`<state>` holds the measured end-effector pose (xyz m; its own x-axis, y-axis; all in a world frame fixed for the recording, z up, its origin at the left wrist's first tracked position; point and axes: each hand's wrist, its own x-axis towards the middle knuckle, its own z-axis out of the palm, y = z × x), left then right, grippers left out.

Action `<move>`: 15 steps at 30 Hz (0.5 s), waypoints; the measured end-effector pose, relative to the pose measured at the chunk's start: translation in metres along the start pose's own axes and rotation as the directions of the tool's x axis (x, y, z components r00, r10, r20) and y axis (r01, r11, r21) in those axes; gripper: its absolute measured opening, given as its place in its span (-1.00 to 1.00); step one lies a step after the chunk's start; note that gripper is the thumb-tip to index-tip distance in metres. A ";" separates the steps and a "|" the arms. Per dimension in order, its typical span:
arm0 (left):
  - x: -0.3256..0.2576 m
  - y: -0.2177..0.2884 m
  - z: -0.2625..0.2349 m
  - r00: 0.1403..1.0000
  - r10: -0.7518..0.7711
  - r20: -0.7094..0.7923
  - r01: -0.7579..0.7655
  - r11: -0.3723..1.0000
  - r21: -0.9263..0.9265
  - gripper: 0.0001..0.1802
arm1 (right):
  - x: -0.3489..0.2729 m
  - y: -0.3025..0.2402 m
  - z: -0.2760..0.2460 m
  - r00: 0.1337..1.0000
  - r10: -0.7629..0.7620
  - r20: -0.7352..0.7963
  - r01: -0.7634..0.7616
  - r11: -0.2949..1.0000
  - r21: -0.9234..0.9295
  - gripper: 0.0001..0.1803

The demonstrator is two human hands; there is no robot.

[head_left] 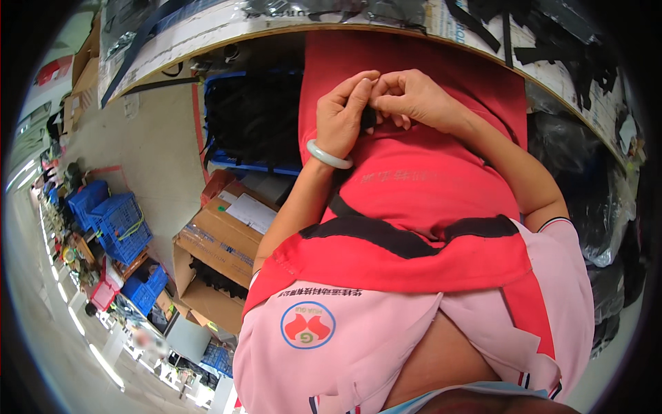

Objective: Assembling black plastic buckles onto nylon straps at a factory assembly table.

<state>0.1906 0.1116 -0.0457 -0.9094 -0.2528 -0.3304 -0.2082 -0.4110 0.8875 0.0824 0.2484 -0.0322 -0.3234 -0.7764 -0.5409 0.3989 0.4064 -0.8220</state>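
Both hands are up close together over the person's lap, left hand point(339, 117) with a pale bracelet point(329, 155) at the wrist and right hand point(417, 100) with fingers curled in, a bit of something black point(365, 125) peeking out under them, but can't tell which one's really gripping it. Below is a red apron point(414, 153), with a blue crate point(254, 165) and cardboard box point(219, 238) off left, then a cluttered worktop point(176, 48) along the top.
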 end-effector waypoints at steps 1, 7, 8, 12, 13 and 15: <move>0.000 0.001 0.000 0.998 -0.062 -0.019 0.062 0.998 -0.013 -0.68 | 0.000 0.006 -0.004 1.000 0.004 -0.013 -0.003 1.000 0.029 -0.81; 0.007 0.003 -0.006 0.979 -0.197 0.047 0.199 0.979 -0.041 -0.61 | -0.004 0.001 -0.017 0.997 0.031 -0.071 -0.024 0.995 0.094 -0.84; 0.008 0.007 -0.010 0.979 -0.198 0.051 0.200 0.979 -0.036 -0.61 | -0.005 0.001 -0.020 0.997 0.028 -0.075 -0.020 0.995 0.098 -0.84; 0.014 0.013 -0.017 0.922 -0.360 0.143 0.387 0.864 -0.321 -0.65 | -0.012 0.001 -0.034 0.999 0.021 -0.034 -0.009 0.948 0.319 -0.81; 0.013 0.014 -0.016 0.935 -0.326 0.140 0.350 0.912 -0.214 -0.67 | -0.014 0.002 -0.036 0.998 0.016 -0.057 0.004 0.940 0.342 -0.80; 0.008 0.018 -0.005 0.957 -0.272 0.097 0.272 0.962 0.016 -0.73 | -0.018 0.005 -0.037 0.996 -0.003 -0.090 0.026 0.966 0.257 -0.80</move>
<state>0.1810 0.0973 -0.0340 -0.8488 -0.0452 -0.5268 -0.4535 -0.4500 0.7693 0.0587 0.2820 -0.0326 -0.4003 -0.7316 -0.5519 0.5976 0.2481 -0.7624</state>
